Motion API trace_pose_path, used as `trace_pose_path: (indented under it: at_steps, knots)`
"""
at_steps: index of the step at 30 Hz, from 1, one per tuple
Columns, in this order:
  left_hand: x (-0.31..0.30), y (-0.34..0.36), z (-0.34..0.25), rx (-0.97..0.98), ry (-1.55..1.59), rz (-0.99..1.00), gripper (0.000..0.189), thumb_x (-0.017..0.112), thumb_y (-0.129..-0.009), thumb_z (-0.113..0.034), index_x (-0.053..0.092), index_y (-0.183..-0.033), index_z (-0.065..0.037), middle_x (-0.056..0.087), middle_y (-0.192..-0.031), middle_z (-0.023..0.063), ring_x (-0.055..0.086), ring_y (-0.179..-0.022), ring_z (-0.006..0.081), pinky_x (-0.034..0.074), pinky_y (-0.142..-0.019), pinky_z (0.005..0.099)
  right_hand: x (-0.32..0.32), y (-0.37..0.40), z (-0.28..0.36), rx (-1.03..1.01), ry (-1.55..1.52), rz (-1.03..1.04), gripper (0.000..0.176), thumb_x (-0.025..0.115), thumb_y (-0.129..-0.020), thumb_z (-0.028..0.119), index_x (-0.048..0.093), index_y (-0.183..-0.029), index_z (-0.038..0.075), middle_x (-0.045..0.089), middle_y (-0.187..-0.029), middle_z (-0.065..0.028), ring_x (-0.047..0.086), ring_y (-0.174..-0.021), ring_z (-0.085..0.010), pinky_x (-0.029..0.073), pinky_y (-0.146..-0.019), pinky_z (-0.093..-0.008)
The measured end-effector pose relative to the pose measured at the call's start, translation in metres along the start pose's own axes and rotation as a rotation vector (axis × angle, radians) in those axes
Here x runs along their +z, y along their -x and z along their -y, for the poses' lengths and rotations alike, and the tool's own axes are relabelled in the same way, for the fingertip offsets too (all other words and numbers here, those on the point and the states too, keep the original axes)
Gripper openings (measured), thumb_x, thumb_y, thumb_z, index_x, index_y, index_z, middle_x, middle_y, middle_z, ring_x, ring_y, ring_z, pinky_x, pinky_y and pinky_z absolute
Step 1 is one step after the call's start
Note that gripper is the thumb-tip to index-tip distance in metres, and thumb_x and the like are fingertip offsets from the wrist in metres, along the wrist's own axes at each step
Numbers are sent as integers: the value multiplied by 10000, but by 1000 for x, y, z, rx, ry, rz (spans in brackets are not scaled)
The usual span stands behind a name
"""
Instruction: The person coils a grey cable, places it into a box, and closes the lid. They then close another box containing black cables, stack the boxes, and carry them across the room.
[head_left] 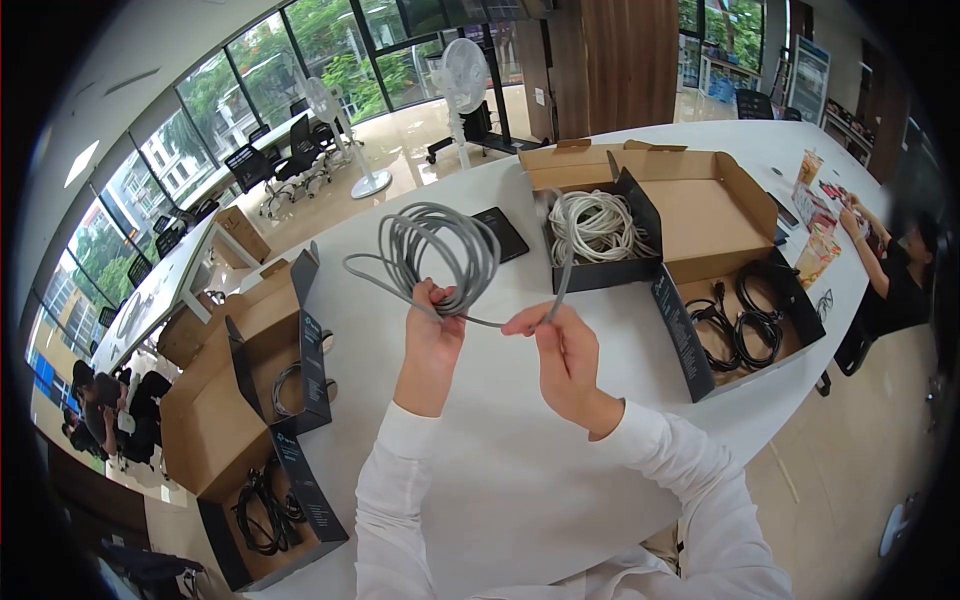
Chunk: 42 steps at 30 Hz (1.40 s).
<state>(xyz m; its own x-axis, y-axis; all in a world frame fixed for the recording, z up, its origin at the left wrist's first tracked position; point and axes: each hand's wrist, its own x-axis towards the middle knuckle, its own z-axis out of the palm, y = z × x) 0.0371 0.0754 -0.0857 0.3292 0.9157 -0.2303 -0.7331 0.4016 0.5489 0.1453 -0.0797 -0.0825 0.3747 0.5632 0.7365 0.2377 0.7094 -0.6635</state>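
At left, a near box (pixel 312 495) contains black cables (pixel 262 515); the box behind (pixel 315 365) contains a thin loop (pixel 283 390). Contents appear grouped by colour. Above the bench (pixel 520 480), the left hand (pixel 432 335) is clamped round the bottom of a coiled gray cable (pixel 466 287), presumably keeping its turns together. Beyond lies a flat black case (pixel 508 235). The right hand (pixel 570 365) pinches the cable's loose length, seemingly for control. At right, a box (pixel 600 272) of white cable (pixel 605 225) and another (pixel 675 330) of black leads (pixel 757 325) stand open, probably for access.
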Motion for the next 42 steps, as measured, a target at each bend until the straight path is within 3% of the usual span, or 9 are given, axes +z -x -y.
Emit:
trace_pose_path:
  at_steps: [5,8,17,23,26,29,32,35,42]
  knots:
    - [-2,6,14,-14,-123,34,247,614,-935,-186,489,-724,-156,498,-613,-29,553,-615,124,479,-625,300,-7,-6,5,-544,364,311,192,642,-784,-61,666,-950,33,666,-902,-98,633,-758,-227,445,-637,-317]
    - [-1,7,24,-77,-172,-21,248,593,-942,-182,483,-722,-146,503,-641,-20,572,-674,146,491,-656,311,3,-4,5,-684,395,374,168,684,-758,-25,674,-910,45,666,-884,-53,621,-723,-202,427,-623,-319]
    - [-7,-2,25,-39,-169,-26,193,584,-945,-176,493,-779,-137,486,-649,-29,563,-675,145,493,-676,301,-6,-15,16,-636,722,701,184,709,-737,81,676,-918,99,599,-855,9,604,-795,-160,438,-696,-299]
    - [-14,-4,33,-92,-254,17,159,619,-927,-225,508,-866,-129,490,-696,-23,575,-668,159,476,-619,296,11,5,16,-825,653,649,214,703,-726,75,668,-931,126,575,-901,4,587,-842,-148,447,-718,-295]
    - [-6,7,29,-69,-288,34,163,609,-935,-210,507,-831,-138,494,-685,-33,564,-665,148,475,-642,291,14,10,14,-792,723,719,232,711,-718,68,673,-940,124,578,-867,12,599,-839,-150,459,-718,-304]
    - [-8,7,26,-49,-229,67,182,594,-943,-188,506,-788,-148,498,-672,-40,551,-663,138,481,-670,292,4,2,11,-533,732,727,204,738,-742,64,684,-932,113,617,-826,14,619,-791,-158,472,-719,-325]
    - [-19,-11,22,-19,-174,75,161,593,-948,-207,517,-819,-149,489,-689,-41,565,-702,153,479,-673,287,2,-7,10,-481,667,500,85,728,-801,88,661,-850,72,595,-707,-32,583,-633,-185,453,-633,-333]
    - [-22,-21,18,-1,-97,26,168,582,-963,-213,513,-824,-148,476,-687,-42,557,-705,162,485,-688,299,-2,-9,15,-187,596,417,51,725,-834,57,688,-819,25,638,-672,-72,592,-548,-215,479,-568,-324]
    - [14,22,11,209,-148,43,265,550,-984,-188,431,-753,-133,424,-669,-16,509,-639,140,474,-662,327,-10,-17,2,406,249,214,153,737,-872,96,735,-856,-56,729,-739,-101,687,-662,-118,535,-604,-241]
